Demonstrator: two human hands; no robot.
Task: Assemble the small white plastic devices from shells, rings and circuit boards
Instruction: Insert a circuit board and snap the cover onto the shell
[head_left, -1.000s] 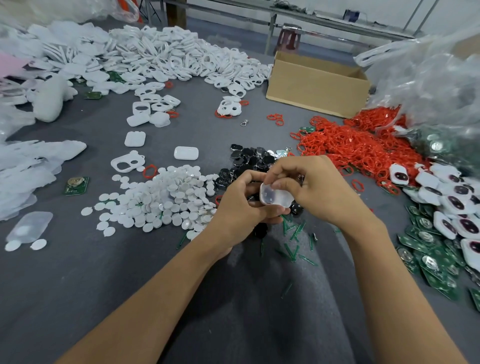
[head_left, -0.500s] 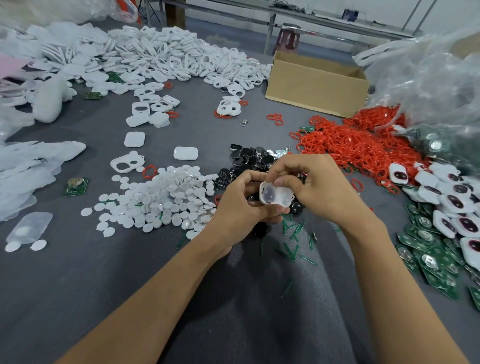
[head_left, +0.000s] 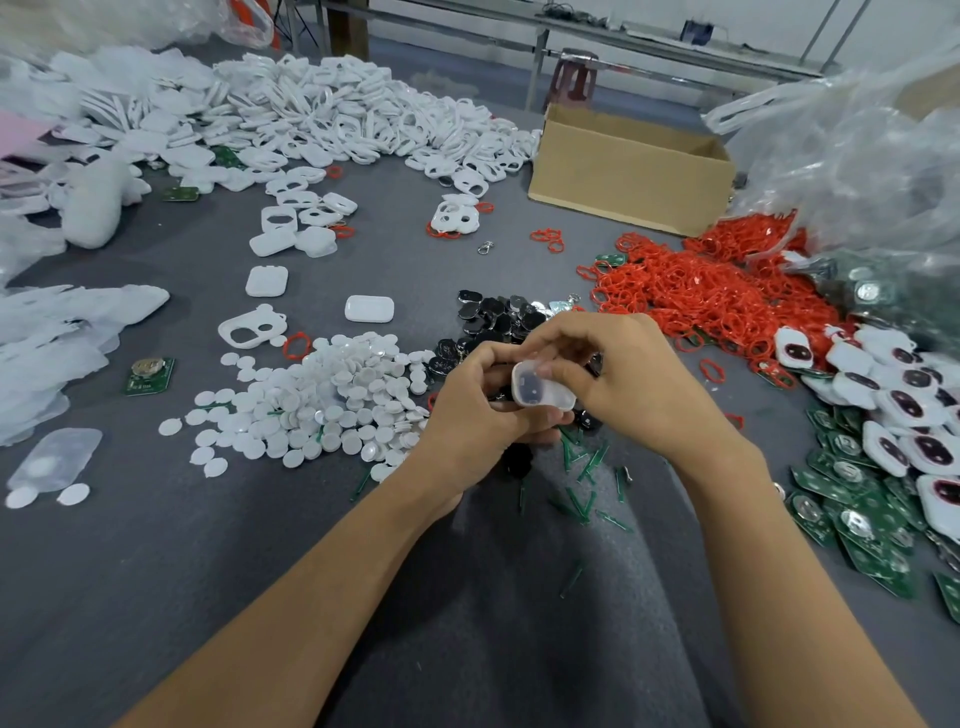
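Both hands meet over the grey table (head_left: 156, 545), just above a heap of black parts (head_left: 498, 319). The left hand (head_left: 475, 415) curls its fingers round a small white shell (head_left: 543, 391) from below, and the right hand (head_left: 641, 384) pinches its top edge. White discs (head_left: 332, 395) lie heaped to the left; red rings (head_left: 701, 291) and green boards (head_left: 872, 514) lie to the right.
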